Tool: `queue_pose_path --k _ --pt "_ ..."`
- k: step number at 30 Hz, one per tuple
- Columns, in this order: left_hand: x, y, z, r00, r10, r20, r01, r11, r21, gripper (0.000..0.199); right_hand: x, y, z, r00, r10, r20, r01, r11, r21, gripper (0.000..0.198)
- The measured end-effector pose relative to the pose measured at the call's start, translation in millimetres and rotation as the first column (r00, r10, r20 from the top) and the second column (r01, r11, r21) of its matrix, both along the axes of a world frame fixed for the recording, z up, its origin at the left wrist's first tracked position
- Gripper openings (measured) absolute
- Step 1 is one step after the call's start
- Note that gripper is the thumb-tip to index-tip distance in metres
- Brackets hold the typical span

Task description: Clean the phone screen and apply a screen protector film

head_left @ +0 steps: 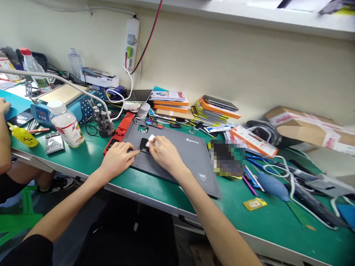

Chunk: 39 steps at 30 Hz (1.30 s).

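Right hand (165, 152): fingertips pinching a small white wad, paper or cloth (151, 139), at the right end of a small black rectangular phone-like device (143, 144). Device lies flat on the dark grey rectangular work mat (177, 157), left half, near edge.

Left hand (117, 159): palm down, fingers loosely together, one fingertip right at device's left edge. Can't tell if it grips anything; undersides of fingers hidden.

Long red hinged holder (124, 127) runs along mat's left side, near the left hand. Small cutout tray of bits (143, 128) at mat's upper left.

Mat sits on the green tabletop (91, 160). Left of it: round black stand of grey-topped tools (104, 125), clear plastic bottle with white cap (66, 125), yellow squeeze bottle (23, 135). Right: blue-grey rubber bulb (273, 186), yellow flat packet (255, 204).

Co-worker's hand (4, 106) at far left, by light-blue sheet (16, 105).
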<state>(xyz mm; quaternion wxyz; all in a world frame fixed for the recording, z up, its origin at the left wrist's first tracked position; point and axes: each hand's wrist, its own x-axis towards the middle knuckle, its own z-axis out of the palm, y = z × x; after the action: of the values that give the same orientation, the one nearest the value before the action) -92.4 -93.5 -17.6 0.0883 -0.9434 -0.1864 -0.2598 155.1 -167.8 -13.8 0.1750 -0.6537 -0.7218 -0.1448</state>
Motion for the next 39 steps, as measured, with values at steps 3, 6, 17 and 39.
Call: queue_pose_path --k 3,6,17,39 --pt "-3.0 1.1 0.0 1.000 -0.015 0.005 0.015 1.000 -0.006 0.030 -7.4 13.3 0.1 1.000 0.006 -0.002 -0.006 1.000 0.006 0.037" --pt "-3.5 0.8 -1.0 1.000 -0.012 0.015 0.012 1.000 -0.014 0.030 6.4 0.0 2.8 1.000 -0.023 -0.006 0.023 1.000 0.008 0.036" --pt "-3.4 -0.9 -1.9 1.000 -0.012 0.004 0.013 1.000 -0.019 0.030 -7.1 7.4 -2.0 0.999 -0.050 0.019 0.050 0.999 -0.005 0.037" --pt "-0.3 -3.2 -3.3 1.000 0.013 0.027 -0.011 0.998 -0.055 0.027 12.4 -1.1 -7.8 0.994 0.011 -0.112 -0.015 0.999 -0.038 0.039"
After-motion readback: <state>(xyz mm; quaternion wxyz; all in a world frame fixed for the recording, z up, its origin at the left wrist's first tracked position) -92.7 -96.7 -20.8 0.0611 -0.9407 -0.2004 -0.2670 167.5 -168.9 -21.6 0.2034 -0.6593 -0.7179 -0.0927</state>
